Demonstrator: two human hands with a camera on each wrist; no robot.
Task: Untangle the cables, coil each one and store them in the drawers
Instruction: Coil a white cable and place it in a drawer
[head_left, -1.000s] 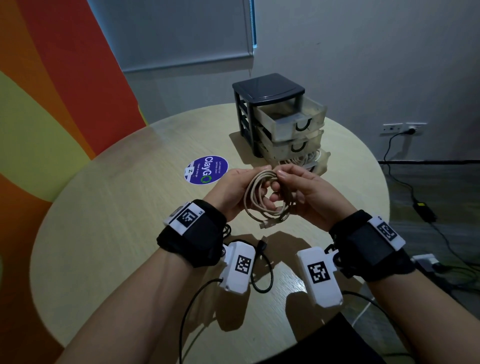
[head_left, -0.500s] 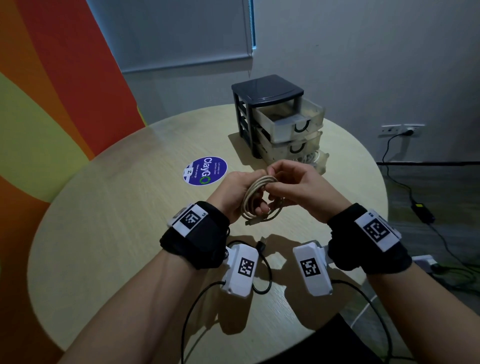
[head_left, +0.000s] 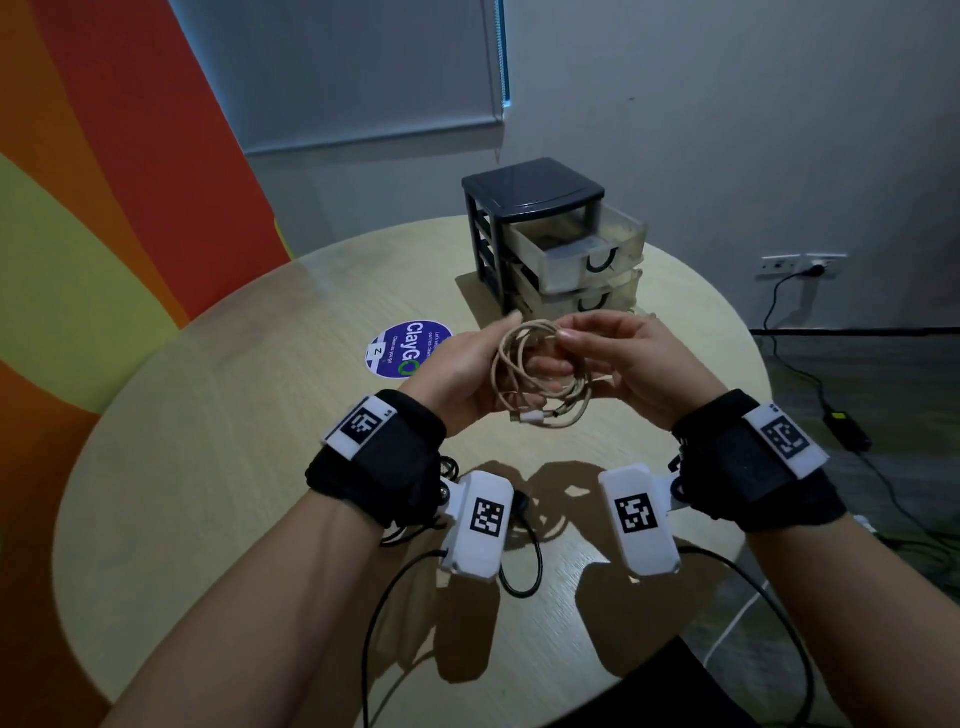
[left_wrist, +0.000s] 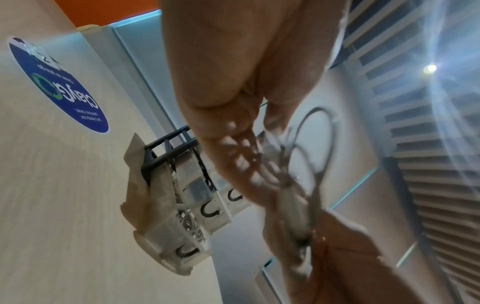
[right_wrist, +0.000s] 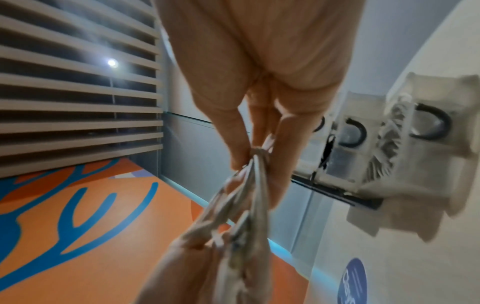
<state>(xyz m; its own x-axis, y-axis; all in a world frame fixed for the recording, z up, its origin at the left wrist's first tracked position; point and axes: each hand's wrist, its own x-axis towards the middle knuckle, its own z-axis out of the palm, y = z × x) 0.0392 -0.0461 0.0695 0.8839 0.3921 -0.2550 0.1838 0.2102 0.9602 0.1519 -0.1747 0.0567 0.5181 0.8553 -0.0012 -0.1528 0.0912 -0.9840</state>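
Note:
A beige cable (head_left: 535, 374), wound into a loose coil, hangs above the table between both hands. My left hand (head_left: 524, 353) grips the coil's left side, with fingers through the loops. My right hand (head_left: 566, 338) pinches the coil's top between thumb and fingers. The right wrist view shows the pinched strands (right_wrist: 255, 164), and the left wrist view shows the cable's plug (left_wrist: 293, 207). Behind the hands stands the black drawer unit (head_left: 535, 182) with its three clear drawers (head_left: 582, 249) pulled out. The bottom drawer holds a white coiled cable (left_wrist: 191, 224). A black cable (head_left: 524, 571) lies on the table under my wrists.
The round wooden table (head_left: 234, 467) carries a blue round sticker (head_left: 405, 348) left of the hands. An orange and yellow wall is on the left. On the right, a wall socket (head_left: 802, 265) feeds a power lead and adapter (head_left: 847, 436) on the floor.
The hands have lifted slightly and drawn apart. The coil has turned to face the camera and spread wider. The right hand went from folding over the coil to pinching its top.

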